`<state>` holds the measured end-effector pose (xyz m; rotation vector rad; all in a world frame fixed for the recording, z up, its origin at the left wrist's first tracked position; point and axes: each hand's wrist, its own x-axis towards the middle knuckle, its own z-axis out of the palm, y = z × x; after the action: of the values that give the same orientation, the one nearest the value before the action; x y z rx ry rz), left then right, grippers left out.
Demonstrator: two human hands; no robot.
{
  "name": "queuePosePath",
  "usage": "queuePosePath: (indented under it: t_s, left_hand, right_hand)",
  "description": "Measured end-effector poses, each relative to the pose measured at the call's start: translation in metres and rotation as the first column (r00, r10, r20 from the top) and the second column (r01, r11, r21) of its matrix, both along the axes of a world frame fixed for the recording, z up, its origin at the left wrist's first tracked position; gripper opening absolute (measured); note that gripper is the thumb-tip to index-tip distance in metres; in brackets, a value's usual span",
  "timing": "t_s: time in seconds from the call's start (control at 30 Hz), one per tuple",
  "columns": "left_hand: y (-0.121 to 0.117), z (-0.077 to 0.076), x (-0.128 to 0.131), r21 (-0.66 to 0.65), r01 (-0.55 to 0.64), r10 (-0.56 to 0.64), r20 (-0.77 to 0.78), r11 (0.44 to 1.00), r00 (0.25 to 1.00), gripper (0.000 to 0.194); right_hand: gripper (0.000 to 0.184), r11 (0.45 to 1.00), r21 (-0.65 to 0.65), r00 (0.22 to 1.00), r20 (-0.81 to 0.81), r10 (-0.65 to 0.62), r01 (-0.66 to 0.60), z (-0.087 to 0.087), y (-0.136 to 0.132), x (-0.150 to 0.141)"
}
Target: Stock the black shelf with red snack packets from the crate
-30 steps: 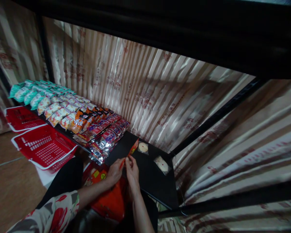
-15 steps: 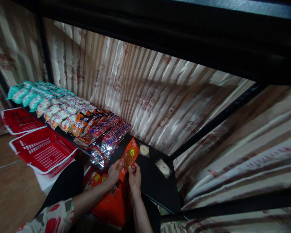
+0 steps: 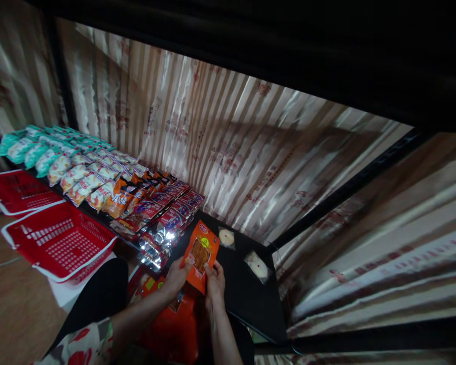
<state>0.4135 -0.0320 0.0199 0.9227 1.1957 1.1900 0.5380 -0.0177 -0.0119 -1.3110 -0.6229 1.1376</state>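
An orange snack packet [image 3: 200,249] with a clear window and a yellow-green round label is held up in front of me. On its left edge, my left hand [image 3: 178,278] is closed with the thumb on the front. At the lower right edge, my right hand [image 3: 215,282] pinches the same packet. Below my hands, an orange bag [image 3: 171,329] with more packets at its top lies between my legs; my left forearm hides part of it. The packet is in front of the black shelf [image 3: 247,299].
Two round pale items in clear wrappers [image 3: 226,237] [image 3: 257,265] lie on the shelf's right part. Rows of silver-and-red packets [image 3: 171,218], orange bags [image 3: 119,197], white bags [image 3: 81,185] and green bags [image 3: 23,149] stretch left. Red baskets [image 3: 63,241] stand at the left. A dark beam crosses overhead.
The orange packet has turned so its front faces me more fully. Both hands still grip it, and my right hand has shifted slightly right. The view has moved a little.
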Motion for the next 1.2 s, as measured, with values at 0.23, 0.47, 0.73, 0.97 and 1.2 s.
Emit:
queuePosePath:
  t_s: [0.23, 0.47, 0.73, 0.97, 1.2]
  left_hand:
    - [0.007, -0.006, 0.0, -0.039, -0.004, 0.004, 0.014, 0.999, 1.0, 0.033]
    - [0.02, -0.015, 0.005, -0.069, -0.019, 0.023, 0.05, 0.997, 0.998, 0.028]
    - [0.054, -0.021, 0.015, 0.041, -0.043, 0.044, -0.024, 0.998, 0.999, 0.025]
    - [0.081, -0.01, 0.02, 0.144, -0.055, 0.073, -0.122, 0.988, 0.99, 0.026]
    - [0.106, -0.011, 0.023, 0.207, -0.017, 0.057, -0.193, 0.978, 0.98, 0.026]
  right_hand:
    - [0.052, 1.0, -0.019, 1.0, 0.023, 0.019, -0.019, -0.002, 0.006, 0.002]
    - [0.037, 0.999, 0.014, 0.99, 0.135, 0.034, -0.036, -0.012, 0.024, 0.013]
    - [0.025, 0.993, 0.083, 0.986, 0.153, 0.069, -0.083, -0.008, 0.061, 0.03]
    - [0.03, 0.987, 0.148, 0.973, -0.213, 0.091, -0.06, -0.007, 0.103, 0.023]
    - [0.021, 0.984, 0.175, 0.945, -0.313, 0.091, -0.036, -0.015, 0.135, 0.036]
